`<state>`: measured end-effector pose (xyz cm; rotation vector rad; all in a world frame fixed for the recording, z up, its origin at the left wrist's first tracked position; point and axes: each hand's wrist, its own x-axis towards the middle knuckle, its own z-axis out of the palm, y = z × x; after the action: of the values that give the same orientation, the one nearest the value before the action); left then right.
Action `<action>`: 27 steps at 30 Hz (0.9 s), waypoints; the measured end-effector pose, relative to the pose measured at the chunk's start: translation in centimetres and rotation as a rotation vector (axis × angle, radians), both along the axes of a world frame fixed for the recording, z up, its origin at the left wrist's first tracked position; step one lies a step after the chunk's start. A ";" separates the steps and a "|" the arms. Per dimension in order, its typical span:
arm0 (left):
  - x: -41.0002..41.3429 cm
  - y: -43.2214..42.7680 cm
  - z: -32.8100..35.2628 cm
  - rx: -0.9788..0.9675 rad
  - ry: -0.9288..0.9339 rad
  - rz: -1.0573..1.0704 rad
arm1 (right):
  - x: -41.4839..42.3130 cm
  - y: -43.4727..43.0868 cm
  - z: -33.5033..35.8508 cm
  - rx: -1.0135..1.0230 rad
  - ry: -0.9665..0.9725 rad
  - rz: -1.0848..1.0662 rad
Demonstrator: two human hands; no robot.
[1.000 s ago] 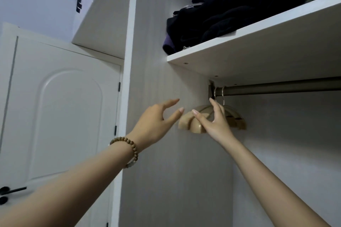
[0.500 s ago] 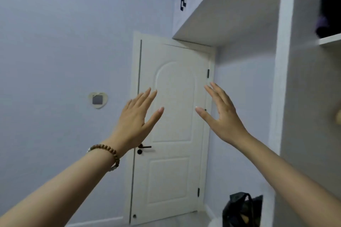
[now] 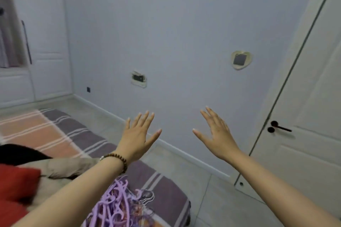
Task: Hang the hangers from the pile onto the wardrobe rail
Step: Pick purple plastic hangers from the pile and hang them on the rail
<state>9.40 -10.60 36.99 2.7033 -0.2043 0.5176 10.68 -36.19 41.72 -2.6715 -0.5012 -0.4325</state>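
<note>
I see L hand (image 3: 137,135) up in front of me, fingers straight and spread, thumb out, holding nothing. R hand (image 3: 216,134) same: flat, fingers splayed, nothing in it. Both are in the air w/ a gap btw them, backs toward me, touching nothing. Bead bracelet (image 3: 118,160) sits on the L wrist. Under the L forearm, at the bottom of view, the pile of purple hangers (image 3: 118,206) lies tangled on the striped bed cover (image 3: 73,131), near its corner; part of the pile is hidden by my arm. Left of that there's a beige garment (image 3: 70,167), a red cushion (image 3: 16,180) at the edge, and something black (image 3: 16,153) behind, can't tell what. Grey tiled floor (image 3: 212,199) runs btw bed and plain wall (image 3: 175,24). On the wall is a heart-shaped plate (image 3: 241,60) w/ a dark square inside, and lower down a rough socket opening (image 3: 138,79). White door (image 3: 313,97) on the right w/ black lever handle (image 3: 280,128). White cupboard doors (image 3: 49,42) far left. Pic is a bit blurred
</note>
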 end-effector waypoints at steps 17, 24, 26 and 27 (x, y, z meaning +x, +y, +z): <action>-2.2 11.9 -35.8 -0.178 0.632 0.579 | 8.9 18.5 -40.5 -0.097 0.651 0.468; -4.0 13.2 -45.5 -0.337 0.718 0.712 | 7.5 21.2 -51.4 -0.063 0.867 0.495; -4.3 13.4 -47.9 -0.380 0.766 0.750 | 7.2 21.8 -53.8 -0.057 0.917 0.505; -4.4 13.4 -49.0 -0.411 0.790 0.774 | 7.0 22.1 -54.9 -0.063 0.925 0.514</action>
<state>4.97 2.83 -11.97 2.2714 1.0511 -0.3232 17.72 -14.04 -13.20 -2.3133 -0.8338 0.9225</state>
